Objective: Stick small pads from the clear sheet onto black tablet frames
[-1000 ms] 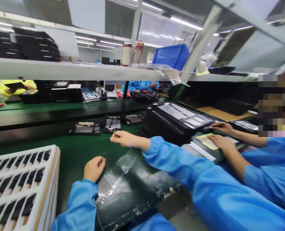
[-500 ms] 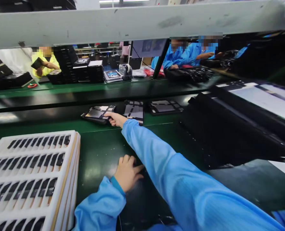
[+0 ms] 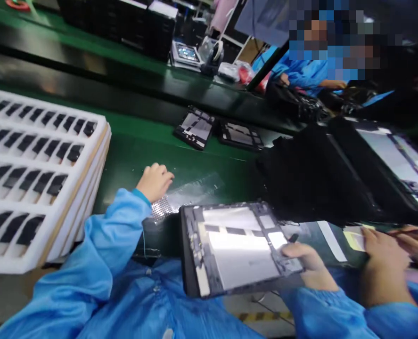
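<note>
My right hand point(image 3: 313, 266) grips the near right corner of an opened tablet point(image 3: 237, 249), thumb on top. Silver battery-like panels, black strips and small circuit parts show on its upper face, and it tilts in front of my body. My left hand point(image 3: 155, 182) hovers or rests at the bench, palm down, holding nothing, its fingers loosely bent and slightly apart. Beside it lies a clear plastic sheet point(image 3: 201, 188) with a grid of small silver pieces point(image 3: 162, 208). Two more opened tablets, one at the centre point(image 3: 195, 126) and another to its right point(image 3: 240, 135), lie farther back.
White foam trays point(image 3: 99, 141) holding rows of black parts are stacked at left. Black sheeting point(image 3: 300, 179) and more tablet parts point(image 3: 396, 150) occupy the right. A co-worker's hands point(image 3: 387, 249) are close at the right, near a yellow slip point(image 3: 353, 239). A tape dispenser point(image 3: 210, 54) stands beyond.
My right hand has brought the leftmost tablet from the back of the bench toward my body. My left hand's fingers have drawn closer together. The view has swung down and to the right.
</note>
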`<move>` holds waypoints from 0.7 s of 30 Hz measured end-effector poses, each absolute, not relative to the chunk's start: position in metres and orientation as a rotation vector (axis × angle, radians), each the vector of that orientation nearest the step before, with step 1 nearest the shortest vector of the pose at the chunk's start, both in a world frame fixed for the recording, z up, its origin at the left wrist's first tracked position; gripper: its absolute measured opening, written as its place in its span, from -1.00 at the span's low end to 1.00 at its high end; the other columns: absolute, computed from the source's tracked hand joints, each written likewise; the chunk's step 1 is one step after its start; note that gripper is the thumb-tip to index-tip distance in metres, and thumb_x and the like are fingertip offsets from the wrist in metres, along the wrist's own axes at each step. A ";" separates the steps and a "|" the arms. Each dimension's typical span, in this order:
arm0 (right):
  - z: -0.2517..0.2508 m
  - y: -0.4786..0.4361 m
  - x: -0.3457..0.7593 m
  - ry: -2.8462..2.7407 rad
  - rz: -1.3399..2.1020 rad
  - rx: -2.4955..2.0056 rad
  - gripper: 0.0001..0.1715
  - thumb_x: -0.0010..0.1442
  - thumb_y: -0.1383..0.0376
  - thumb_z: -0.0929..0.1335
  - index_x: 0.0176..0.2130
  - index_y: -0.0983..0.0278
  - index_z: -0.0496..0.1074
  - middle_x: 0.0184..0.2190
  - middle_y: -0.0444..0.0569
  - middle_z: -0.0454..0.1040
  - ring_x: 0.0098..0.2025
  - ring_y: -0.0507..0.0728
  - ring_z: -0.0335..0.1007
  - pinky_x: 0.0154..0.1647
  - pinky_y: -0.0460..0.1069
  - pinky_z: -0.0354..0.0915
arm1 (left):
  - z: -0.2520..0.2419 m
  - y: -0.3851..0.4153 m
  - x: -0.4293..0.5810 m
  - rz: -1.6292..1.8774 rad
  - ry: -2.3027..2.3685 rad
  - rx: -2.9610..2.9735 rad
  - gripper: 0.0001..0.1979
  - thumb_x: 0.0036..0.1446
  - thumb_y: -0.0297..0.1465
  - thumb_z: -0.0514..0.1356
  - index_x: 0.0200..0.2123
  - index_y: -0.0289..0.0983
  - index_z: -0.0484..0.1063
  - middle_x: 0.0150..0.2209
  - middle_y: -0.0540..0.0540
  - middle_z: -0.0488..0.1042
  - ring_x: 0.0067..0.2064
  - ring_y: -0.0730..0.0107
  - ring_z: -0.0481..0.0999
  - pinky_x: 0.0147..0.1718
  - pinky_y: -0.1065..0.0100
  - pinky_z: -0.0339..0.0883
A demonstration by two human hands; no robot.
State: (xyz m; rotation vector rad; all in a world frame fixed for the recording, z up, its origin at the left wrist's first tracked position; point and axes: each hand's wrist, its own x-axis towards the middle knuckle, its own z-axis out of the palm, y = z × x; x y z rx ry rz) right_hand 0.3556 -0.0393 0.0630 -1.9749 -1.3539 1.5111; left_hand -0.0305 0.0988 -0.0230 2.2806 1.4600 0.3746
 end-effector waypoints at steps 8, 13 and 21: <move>0.048 -0.012 0.361 -1.701 1.086 -2.224 -0.60 0.08 -0.09 0.59 -0.33 0.14 0.60 -0.39 -0.01 0.57 -0.29 0.25 0.47 -0.25 0.10 0.40 | -0.020 0.115 -0.064 0.312 1.212 2.165 -0.63 0.33 -0.07 0.37 -0.17 -0.30 0.64 -0.19 -0.05 0.55 0.02 0.29 0.55 0.31 0.07 0.38; 0.058 0.002 0.290 -1.534 1.300 -1.590 -0.53 0.47 -0.07 0.36 -0.31 0.14 0.62 -0.35 -0.03 0.50 -0.31 0.17 0.41 -0.28 0.06 0.35 | -0.030 0.117 -0.061 0.290 1.136 2.129 -0.44 0.22 0.11 0.32 -0.23 -0.34 0.68 -0.27 0.01 0.42 0.16 0.19 0.51 0.38 0.04 0.18; 0.020 0.063 0.215 -1.609 1.683 -1.242 -0.61 0.28 -0.02 0.62 -0.06 0.16 0.70 -0.20 -0.07 0.63 -0.23 0.10 0.57 -0.13 0.01 0.58 | -0.016 0.115 -0.054 0.114 1.264 2.144 -0.72 0.18 -0.25 0.36 -0.21 -0.36 0.69 -0.26 0.06 0.43 0.23 0.13 0.51 0.41 -0.07 0.26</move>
